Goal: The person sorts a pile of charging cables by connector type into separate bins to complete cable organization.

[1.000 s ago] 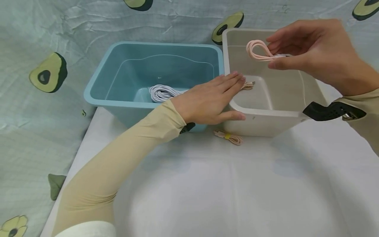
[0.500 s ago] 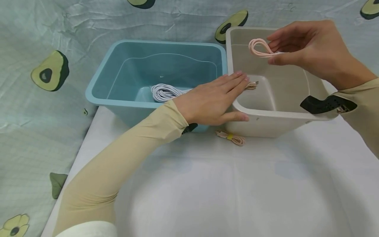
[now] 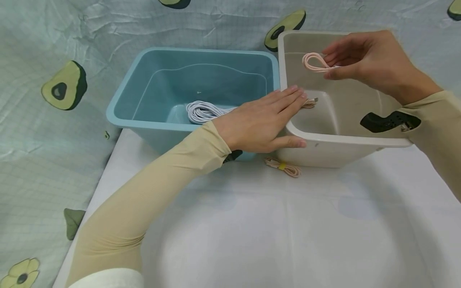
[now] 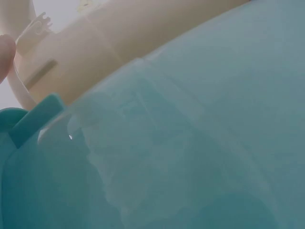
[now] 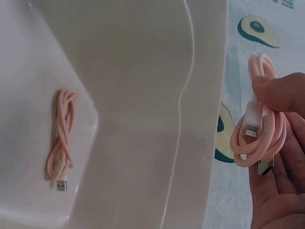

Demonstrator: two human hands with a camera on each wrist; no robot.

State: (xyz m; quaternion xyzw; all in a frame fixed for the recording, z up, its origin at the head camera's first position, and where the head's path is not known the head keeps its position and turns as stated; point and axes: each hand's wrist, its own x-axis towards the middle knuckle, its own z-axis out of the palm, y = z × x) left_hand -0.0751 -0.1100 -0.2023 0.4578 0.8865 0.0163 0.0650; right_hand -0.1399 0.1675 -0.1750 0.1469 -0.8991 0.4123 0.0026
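My right hand [image 3: 367, 60] pinches a coiled pink charging cable [image 3: 314, 63] between thumb and fingers, above the beige bin [image 3: 345, 141]. In the right wrist view the held pink cable [image 5: 267, 138] shows its white plug and a USB end. Another pink cable [image 5: 62, 138] lies coiled on the bin's floor. My left hand [image 3: 259, 120] lies flat with straight fingers across the adjoining rims of the beige bin and the blue bin [image 3: 151, 125]. Inside the blue bin is a coiled white cable [image 3: 203, 112], partly covered by the left hand.
A pink cable with a yellow tie [image 3: 283, 167] lies on the white tablecloth [image 3: 252, 232] in front of the bins. Behind stands a pale green avocado-print cloth [image 3: 230, 24]. The left wrist view shows mostly the blue bin's outer wall [image 4: 167, 143].
The right hand with its pink cable has shifted slightly left relative to the beige bin and dipped a little. The left hand keeps its place on the rims while the whole view drifts slightly.
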